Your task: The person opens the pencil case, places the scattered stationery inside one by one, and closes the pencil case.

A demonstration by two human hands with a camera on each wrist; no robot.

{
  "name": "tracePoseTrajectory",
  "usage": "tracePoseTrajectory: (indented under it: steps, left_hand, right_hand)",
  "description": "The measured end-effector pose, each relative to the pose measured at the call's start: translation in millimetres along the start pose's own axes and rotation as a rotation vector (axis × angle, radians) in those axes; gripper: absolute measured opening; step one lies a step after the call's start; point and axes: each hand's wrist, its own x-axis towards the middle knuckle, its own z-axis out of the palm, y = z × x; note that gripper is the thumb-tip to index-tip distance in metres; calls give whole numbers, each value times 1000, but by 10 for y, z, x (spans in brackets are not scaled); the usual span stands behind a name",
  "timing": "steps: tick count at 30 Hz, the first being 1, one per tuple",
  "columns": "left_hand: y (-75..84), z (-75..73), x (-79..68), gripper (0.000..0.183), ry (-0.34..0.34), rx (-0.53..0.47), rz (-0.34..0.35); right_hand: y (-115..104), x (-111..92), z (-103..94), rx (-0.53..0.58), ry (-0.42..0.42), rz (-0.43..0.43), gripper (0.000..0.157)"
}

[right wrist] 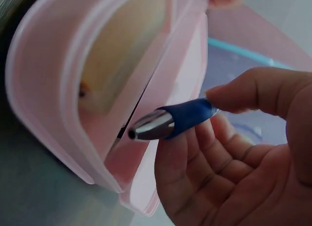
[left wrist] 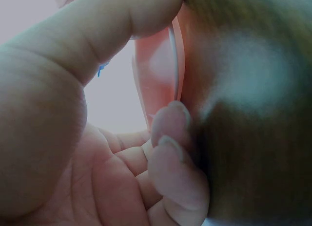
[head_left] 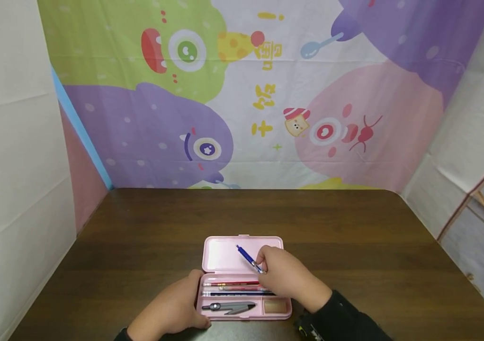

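Note:
A pink pencil case (head_left: 222, 255) lies unfolded on the table, its lid leaning back. My right hand (head_left: 291, 274) pinches a blue ballpoint pen (head_left: 247, 256) between thumb and fingers, above the case's hinge side. In the right wrist view the pen's silver tip (right wrist: 155, 125) points at the camera. My left hand (head_left: 169, 305) holds the left end of the case, thumb and fingers on its edges. Inside the base are several pencils (head_left: 233, 293) lying side by side, a grey drawing compass (head_left: 237, 307) and a tan eraser-like block (head_left: 274, 306) in its own compartment.
The dark brown wooden table (head_left: 139, 237) extends around the case on all sides. A cartoon-printed cloth (head_left: 246, 156) hangs along its far edge. Pale cloth walls (head_left: 16, 142) stand at left and right.

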Motion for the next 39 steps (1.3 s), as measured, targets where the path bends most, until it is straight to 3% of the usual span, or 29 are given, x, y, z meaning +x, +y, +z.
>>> tracePoseTrajectory:
  steps: [12,18,26,33,39]
  left_hand:
    - [-23,10,-10,91,2,1,8]
    - [-17,22,-5,90,14,15,12]
    - [-4,-1,19,91,-18,-10,-23]
    - [-16,5,10,89,-1,1,-4]
    - [-10,7,3,89,5,11,1]
  right_hand:
    - [-217,75,114,-420,-168,-251,22]
    - [-209,31,166,-551,-175,-336,20]
    - [-228,-14,147,-577,-181,-343,28]
    - [-228,-29,119,-531,-196,-334,12]
    - [-232,-40,110,-466,-197,-315,9]
